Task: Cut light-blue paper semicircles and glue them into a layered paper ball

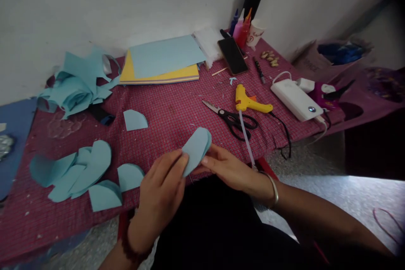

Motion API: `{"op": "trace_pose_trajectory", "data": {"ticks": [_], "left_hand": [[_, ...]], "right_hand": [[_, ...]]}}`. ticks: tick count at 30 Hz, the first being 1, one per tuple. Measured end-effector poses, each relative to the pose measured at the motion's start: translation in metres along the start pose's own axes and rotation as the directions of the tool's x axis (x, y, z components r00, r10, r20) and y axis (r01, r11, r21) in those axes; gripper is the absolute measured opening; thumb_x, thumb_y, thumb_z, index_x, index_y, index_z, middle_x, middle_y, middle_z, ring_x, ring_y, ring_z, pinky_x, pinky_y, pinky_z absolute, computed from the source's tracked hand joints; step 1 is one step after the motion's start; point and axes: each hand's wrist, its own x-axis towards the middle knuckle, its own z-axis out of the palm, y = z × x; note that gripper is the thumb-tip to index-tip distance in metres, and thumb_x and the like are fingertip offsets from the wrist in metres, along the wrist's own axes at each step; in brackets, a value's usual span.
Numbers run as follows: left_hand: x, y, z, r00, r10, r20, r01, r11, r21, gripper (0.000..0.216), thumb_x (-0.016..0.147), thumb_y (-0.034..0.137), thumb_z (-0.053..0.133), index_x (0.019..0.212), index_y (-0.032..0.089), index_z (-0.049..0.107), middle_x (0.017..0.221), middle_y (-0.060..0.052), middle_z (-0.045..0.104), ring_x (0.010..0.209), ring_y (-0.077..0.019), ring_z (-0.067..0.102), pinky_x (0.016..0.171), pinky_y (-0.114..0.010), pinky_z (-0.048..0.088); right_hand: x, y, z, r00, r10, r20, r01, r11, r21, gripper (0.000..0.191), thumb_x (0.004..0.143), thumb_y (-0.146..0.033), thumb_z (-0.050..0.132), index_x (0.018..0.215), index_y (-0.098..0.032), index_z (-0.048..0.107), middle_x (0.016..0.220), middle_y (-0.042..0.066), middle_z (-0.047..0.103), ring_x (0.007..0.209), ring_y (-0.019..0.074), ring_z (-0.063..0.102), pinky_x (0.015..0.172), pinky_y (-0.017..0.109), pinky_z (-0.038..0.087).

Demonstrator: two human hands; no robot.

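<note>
A folded light blue paper piece [195, 148] with rounded ends is held over the table's front edge. My left hand [164, 181] pinches its left side, thumb on top. My right hand [223, 166] grips its right edge between thumb and fingers. To the left lie folded quarter-circle papers [129, 177] and a pile of rounded blue paper pieces [91, 168]. Another single quarter-circle piece [135, 120] lies farther back. Black-handled scissors [232, 120] rest partly open beyond my right hand, beside a yellow glue gun [242, 99] with a glue stick in it.
Blue paper scraps [76, 84] are heaped at the back left. Coloured sheets [161, 61] are stacked near the wall. A phone [233, 55], paint bottles [243, 31], a paper cup [255, 33] and a white power bank [297, 99] stand or lie to the right. The glue gun's cord hangs over the edge.
</note>
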Motion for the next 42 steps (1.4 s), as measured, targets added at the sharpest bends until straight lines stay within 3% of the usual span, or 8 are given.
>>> {"op": "trace_pose_trajectory", "data": {"ticks": [4, 8, 12, 17, 28, 35, 42], "left_hand": [[-0.024, 0.020, 0.006, 0.982, -0.178, 0.065, 0.189, 0.937, -0.293, 0.046, 0.082, 0.018, 0.063, 0.125, 0.027, 0.047, 0.141, -0.010, 0.046, 0.130, -0.0265, 0.047, 0.108, -0.046, 0.041], [-0.031, 0.025, 0.012, 0.938, -0.306, 0.162, 0.339, 0.715, -0.611, 0.026, 0.079, 0.027, 0.068, 0.099, 0.023, 0.053, 0.142, -0.011, 0.043, 0.135, -0.0288, 0.043, 0.101, -0.045, 0.049], [-0.036, 0.023, 0.017, 0.925, -0.326, 0.193, 0.350, 0.538, -0.767, 0.032, 0.074, 0.030, 0.074, 0.096, 0.022, 0.052, 0.142, -0.011, 0.042, 0.132, -0.0285, 0.046, 0.098, -0.043, 0.051], [-0.039, 0.021, 0.017, 0.932, -0.306, 0.194, 0.331, 0.500, -0.800, 0.057, 0.070, 0.029, 0.079, 0.119, 0.024, 0.051, 0.143, -0.012, 0.043, 0.135, -0.0287, 0.042, 0.100, -0.043, 0.049], [-0.044, 0.031, 0.014, 0.939, -0.306, 0.158, 0.320, 0.600, -0.733, 0.053, 0.080, 0.022, 0.064, 0.128, 0.023, 0.044, 0.137, -0.012, 0.051, 0.130, -0.0253, 0.049, 0.102, -0.043, 0.048], [-0.048, 0.022, 0.017, 0.937, -0.303, 0.174, 0.282, 0.359, -0.890, 0.062, 0.076, 0.026, 0.074, 0.131, 0.027, 0.046, 0.140, -0.011, 0.051, 0.131, -0.0275, 0.048, 0.103, -0.042, 0.046], [-0.050, 0.014, 0.024, 0.927, -0.360, 0.108, 0.201, 0.231, -0.952, 0.062, 0.071, 0.028, 0.080, 0.128, 0.029, 0.054, 0.137, -0.007, 0.055, 0.128, -0.0269, 0.050, 0.104, -0.038, 0.044]], "right_hand": [[-0.010, 0.007, 0.010, 0.988, -0.137, 0.068, 0.150, 0.953, -0.262, 0.039, 0.089, -0.038, 0.060, 0.126, -0.024, 0.056, 0.126, 0.005, 0.062, 0.116, 0.0205, 0.059, 0.104, 0.041, 0.045], [-0.026, 0.015, 0.014, 0.982, -0.172, 0.079, 0.187, 0.820, -0.541, 0.050, 0.089, -0.033, 0.060, 0.137, -0.026, 0.048, 0.135, 0.008, 0.057, 0.122, 0.0241, 0.054, 0.106, 0.047, 0.041], [-0.035, 0.015, 0.012, 0.976, -0.167, 0.139, 0.217, 0.794, -0.568, 0.052, 0.091, -0.040, 0.057, 0.140, -0.027, 0.046, 0.140, 0.009, 0.054, 0.127, 0.0253, 0.051, 0.107, 0.049, 0.040], [-0.038, 0.009, 0.014, 0.983, -0.125, 0.133, 0.179, 0.810, -0.559, 0.065, 0.084, -0.043, 0.067, 0.141, -0.021, 0.045, 0.142, 0.013, 0.053, 0.126, 0.0280, 0.054, 0.104, 0.049, 0.045], [-0.042, 0.007, 0.017, 0.972, -0.176, 0.156, 0.233, 0.813, -0.534, 0.058, 0.082, -0.034, 0.070, 0.135, -0.020, 0.052, 0.135, 0.012, 0.059, 0.123, 0.0261, 0.056, 0.106, 0.048, 0.042], [-0.041, 0.009, 0.009, 0.976, -0.137, 0.172, 0.200, 0.875, -0.441, 0.058, 0.081, -0.038, 0.071, 0.132, -0.016, 0.054, 0.126, 0.012, 0.062, 0.111, 0.0251, 0.061, 0.099, 0.046, 0.047], [-0.043, 0.000, 0.010, 0.974, -0.122, 0.191, 0.185, 0.915, -0.358, 0.048, 0.084, -0.041, 0.067, 0.123, -0.015, 0.058, 0.113, 0.009, 0.065, 0.097, 0.0198, 0.063, 0.088, 0.038, 0.051]]}}
